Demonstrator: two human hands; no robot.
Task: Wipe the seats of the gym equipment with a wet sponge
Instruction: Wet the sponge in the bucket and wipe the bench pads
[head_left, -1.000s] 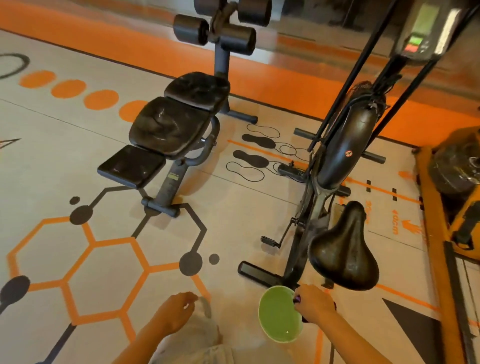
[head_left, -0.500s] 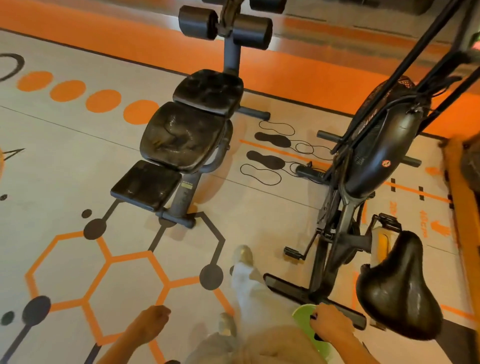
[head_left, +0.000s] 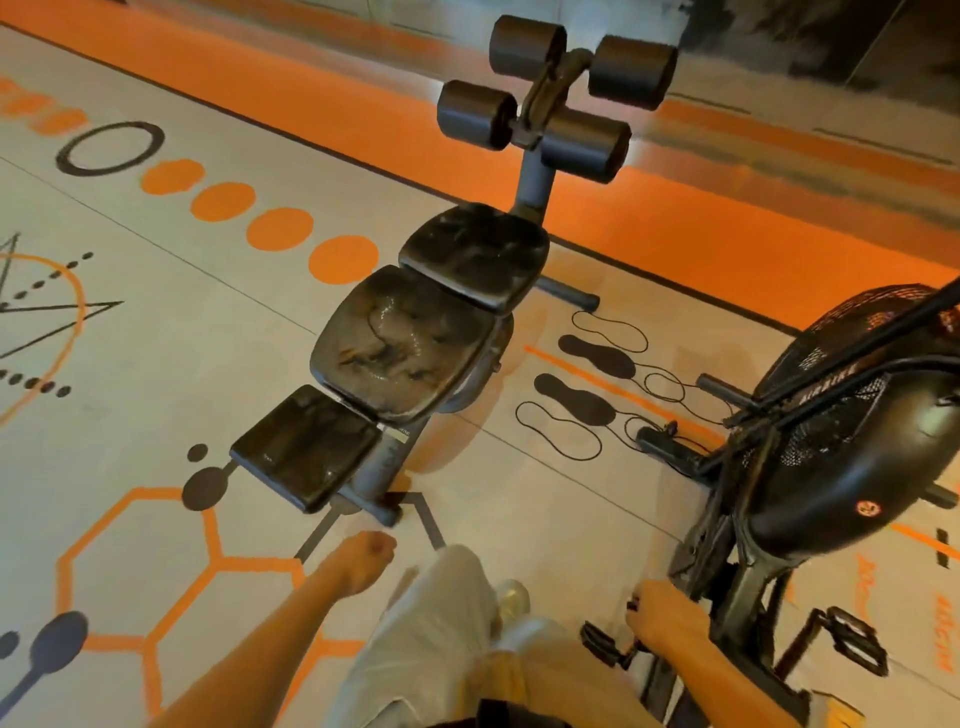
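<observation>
Black bench (head_left: 410, 338) ahead; left hand (head_left: 363, 561) fingers clenched empty, right hand (head_left: 660, 616) grip unclear.

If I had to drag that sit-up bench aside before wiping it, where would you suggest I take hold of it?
I would grip the rear foot bar of the sit-up bench, coming from the near end. It is a bare crosswise tube at floor level, nearest the left hand, and gripping it avoids the pads.

Glossy, cracked black vinyl bench pads (head_left: 402, 340) on a matt grey metal frame (head_left: 532, 179).
</observation>
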